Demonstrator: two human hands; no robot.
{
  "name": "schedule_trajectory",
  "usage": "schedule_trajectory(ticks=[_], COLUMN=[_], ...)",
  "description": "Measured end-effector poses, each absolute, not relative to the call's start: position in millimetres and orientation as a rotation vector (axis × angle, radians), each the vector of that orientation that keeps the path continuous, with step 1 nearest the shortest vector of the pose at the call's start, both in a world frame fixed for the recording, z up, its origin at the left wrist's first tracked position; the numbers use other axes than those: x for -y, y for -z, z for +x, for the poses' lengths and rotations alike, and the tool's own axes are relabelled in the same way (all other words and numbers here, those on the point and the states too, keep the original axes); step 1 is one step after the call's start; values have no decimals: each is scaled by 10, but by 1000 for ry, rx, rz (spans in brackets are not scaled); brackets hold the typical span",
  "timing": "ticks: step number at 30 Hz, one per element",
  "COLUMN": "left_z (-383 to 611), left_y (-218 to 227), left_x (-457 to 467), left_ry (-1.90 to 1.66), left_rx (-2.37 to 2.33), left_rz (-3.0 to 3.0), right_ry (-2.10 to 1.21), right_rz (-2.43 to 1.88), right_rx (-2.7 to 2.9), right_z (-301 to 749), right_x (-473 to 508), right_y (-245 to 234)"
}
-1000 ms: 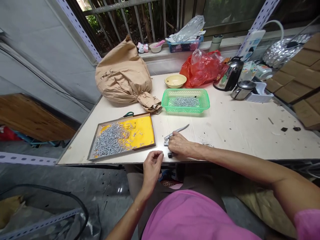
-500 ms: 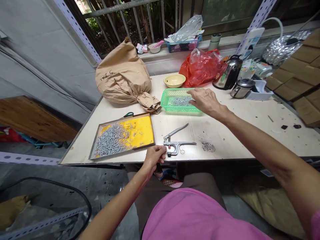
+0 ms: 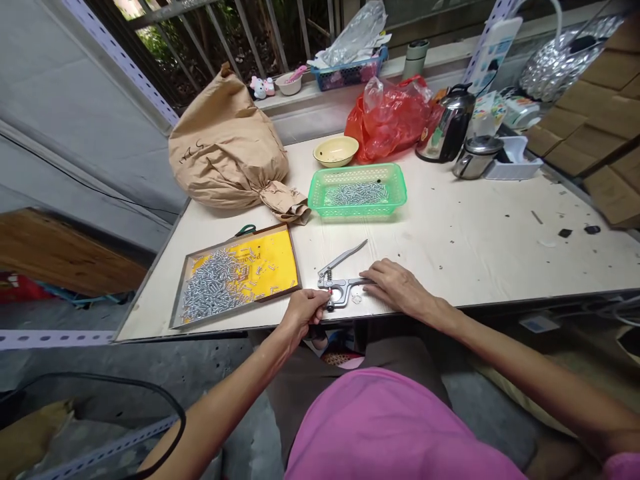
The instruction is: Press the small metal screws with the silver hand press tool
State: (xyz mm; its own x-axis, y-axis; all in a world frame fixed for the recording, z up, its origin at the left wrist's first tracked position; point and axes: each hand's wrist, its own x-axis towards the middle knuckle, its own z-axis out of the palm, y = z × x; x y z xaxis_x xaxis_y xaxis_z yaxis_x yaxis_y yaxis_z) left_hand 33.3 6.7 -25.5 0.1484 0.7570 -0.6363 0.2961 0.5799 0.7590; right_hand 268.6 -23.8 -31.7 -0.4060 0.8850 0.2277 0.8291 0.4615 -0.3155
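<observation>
Grey metal snap-fastener pliers [image 3: 345,285] lie near the table's front edge, their two handles spread apart. My left hand [image 3: 303,312] is at the jaw end, thumb and fingers pinched together; whatever they hold is too small or hidden to make out. The end of the lower handle disappears between the fingers of my right hand [image 3: 403,287]. Left of the pliers, a shallow tray [image 3: 297,257] with a yellow bottom carries a heap of small silvery metal parts [image 3: 215,287]. A green plastic basket [image 3: 357,212] behind the pliers contains more small metal pieces [image 3: 360,194].
A tied brown paper bag [image 3: 225,153] stands at the back left, beside a cream bowl [image 3: 336,152] and a red plastic bag [image 3: 387,123]. A kettle [image 3: 450,127] and a metal pot [image 3: 477,160] are at the back right. Green-handled scissors [image 3: 246,230] touch the tray.
My right hand has come from the green basket down to the pliers' lower handle. My left hand stays pinched by the jaws. The camera view has shifted slightly.
</observation>
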Motion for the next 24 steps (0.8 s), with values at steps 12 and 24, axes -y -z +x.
schedule_trajectory(ticks=[12,24], left_z=[356,357], left_y=[138,49], left_x=[-114,-131], left_ry=[-161,-7], left_rx=[-1509,-1425], left_rz=[1097,1163], right_ry=[-160,-10], right_rz=[-1589,-1656], right_rx=[2298,2410], right_z=[2586,2566], right_x=[260,342], right_y=[521,408])
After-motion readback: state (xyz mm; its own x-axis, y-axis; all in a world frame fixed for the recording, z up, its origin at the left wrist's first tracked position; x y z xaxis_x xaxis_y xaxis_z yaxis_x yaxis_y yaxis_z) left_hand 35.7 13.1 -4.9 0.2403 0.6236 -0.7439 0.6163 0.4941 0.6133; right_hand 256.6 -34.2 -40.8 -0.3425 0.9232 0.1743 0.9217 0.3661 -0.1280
